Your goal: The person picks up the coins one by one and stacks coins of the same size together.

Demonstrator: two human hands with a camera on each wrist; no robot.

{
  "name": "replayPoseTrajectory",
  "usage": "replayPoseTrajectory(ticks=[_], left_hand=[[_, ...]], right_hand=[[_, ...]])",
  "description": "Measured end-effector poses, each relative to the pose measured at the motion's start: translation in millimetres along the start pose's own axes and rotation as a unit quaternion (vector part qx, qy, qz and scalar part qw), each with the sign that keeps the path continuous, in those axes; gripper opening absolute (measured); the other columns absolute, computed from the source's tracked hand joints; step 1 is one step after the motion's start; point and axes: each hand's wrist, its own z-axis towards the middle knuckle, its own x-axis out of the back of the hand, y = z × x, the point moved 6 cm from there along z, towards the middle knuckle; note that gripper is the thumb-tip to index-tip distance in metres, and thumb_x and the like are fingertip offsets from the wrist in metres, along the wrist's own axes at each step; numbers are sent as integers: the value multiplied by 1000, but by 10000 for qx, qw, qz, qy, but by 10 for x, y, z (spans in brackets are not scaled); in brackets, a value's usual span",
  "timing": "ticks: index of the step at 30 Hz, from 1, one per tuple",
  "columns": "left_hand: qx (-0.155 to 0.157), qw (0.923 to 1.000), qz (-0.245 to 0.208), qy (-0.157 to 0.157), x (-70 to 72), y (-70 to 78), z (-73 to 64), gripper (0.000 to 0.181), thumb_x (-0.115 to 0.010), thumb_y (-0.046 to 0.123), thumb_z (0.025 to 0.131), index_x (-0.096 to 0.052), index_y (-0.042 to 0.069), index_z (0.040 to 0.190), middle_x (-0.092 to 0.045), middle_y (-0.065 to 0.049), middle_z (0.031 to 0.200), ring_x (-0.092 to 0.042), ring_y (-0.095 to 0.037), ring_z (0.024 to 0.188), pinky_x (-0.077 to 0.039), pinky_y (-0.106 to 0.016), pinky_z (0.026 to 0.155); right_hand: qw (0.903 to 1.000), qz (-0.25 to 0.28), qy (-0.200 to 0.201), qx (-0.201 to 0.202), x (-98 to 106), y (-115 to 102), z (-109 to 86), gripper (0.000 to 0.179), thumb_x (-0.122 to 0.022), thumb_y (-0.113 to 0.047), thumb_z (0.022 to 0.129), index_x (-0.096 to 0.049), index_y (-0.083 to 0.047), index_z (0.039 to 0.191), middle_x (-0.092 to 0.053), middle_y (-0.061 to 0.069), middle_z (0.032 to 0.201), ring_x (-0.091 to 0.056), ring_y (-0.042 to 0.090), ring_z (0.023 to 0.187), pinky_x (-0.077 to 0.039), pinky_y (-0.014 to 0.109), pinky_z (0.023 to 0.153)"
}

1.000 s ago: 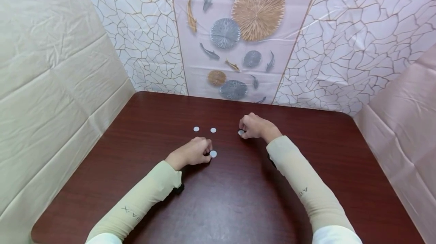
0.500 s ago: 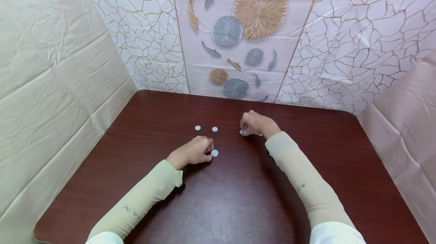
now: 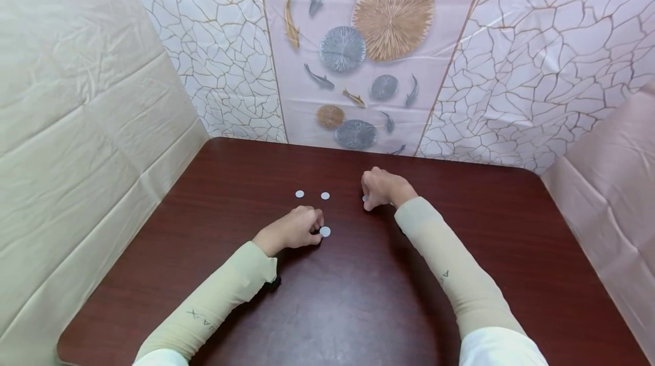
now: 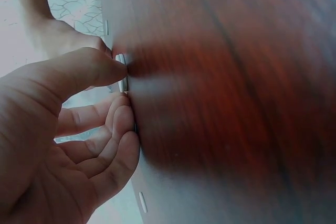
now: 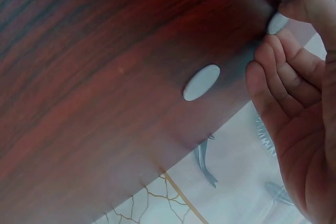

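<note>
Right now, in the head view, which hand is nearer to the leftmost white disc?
Left. The left hand is just on the near side of the leftmost white disc; the right hand is farther, to its right.

Rear: we observe a backdrop [image 3: 353, 56] printed with fish [image 3: 292, 32] | Left, right: we note creased drapes [image 3: 66, 127] | Base: reddish-brown wood-grain tabletop [image 3: 317, 320]
</note>
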Motion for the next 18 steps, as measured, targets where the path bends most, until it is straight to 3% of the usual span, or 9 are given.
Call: replayPoseTrajectory(ticks=[8,18], left_hand=[[-42,10000,-6,39,-1,-1,-1,16,-75,10,90,-69,4,103,-72,-8,99,-67,-21,96,-57,-32,84],[-56,10000,10,74,0,3,3,16,-76,11,90,-69,5,102,-71,-7,98,-67,-20,95,-56,-31,83]], right_hand=[[9989,-294,236,264,-13,-30,8,16,-83,-24,82,-70,-14,83,-69,0,81,-65,15,71,-54,29,68],[9983,-19,399,414,55,-10,-139,19,-80,-25,83,-71,-11,91,-70,1,86,-64,15,72,-53,29,68]])
